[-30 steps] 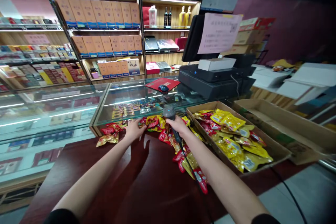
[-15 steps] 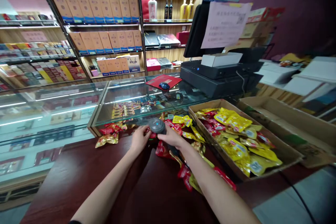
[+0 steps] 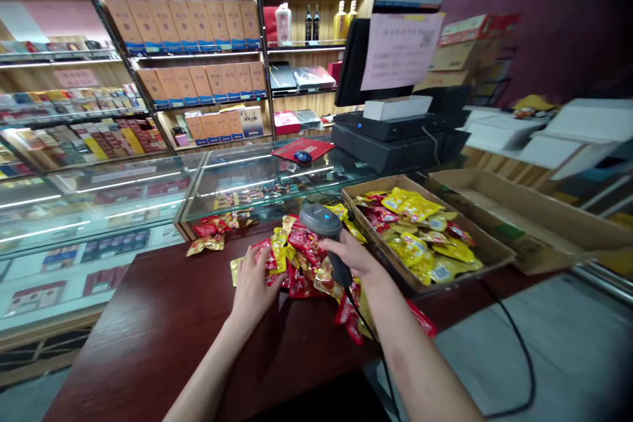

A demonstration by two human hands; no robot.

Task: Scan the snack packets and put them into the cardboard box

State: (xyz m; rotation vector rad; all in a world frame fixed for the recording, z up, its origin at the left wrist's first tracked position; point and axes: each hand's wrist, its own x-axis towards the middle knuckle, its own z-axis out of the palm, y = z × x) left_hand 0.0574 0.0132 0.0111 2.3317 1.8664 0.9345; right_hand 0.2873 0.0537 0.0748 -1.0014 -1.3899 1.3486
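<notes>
My right hand grips the handle of a dark grey barcode scanner, its head pointing away and to the left, with a blue light on top. The cord runs down under my forearm. My left hand is curled over snack packets at the left of a loose pile of red, yellow and gold snack packets on the brown counter. Its fingertips press on a red packet, with the thumb at the near side. Some packets lie under the scanner and beside my right forearm.
Right of the pile stands a cardboard box of yellow and red packets, beside another cardboard box. A glass display case borders the counter's far side, bearing a mouse and a monitor. A few packets lie far left.
The scanner has lifted and moved right, away from my left hand. My left hand is lower and now holds packets; more packets are heaped between the hands. The view has shifted slightly.
</notes>
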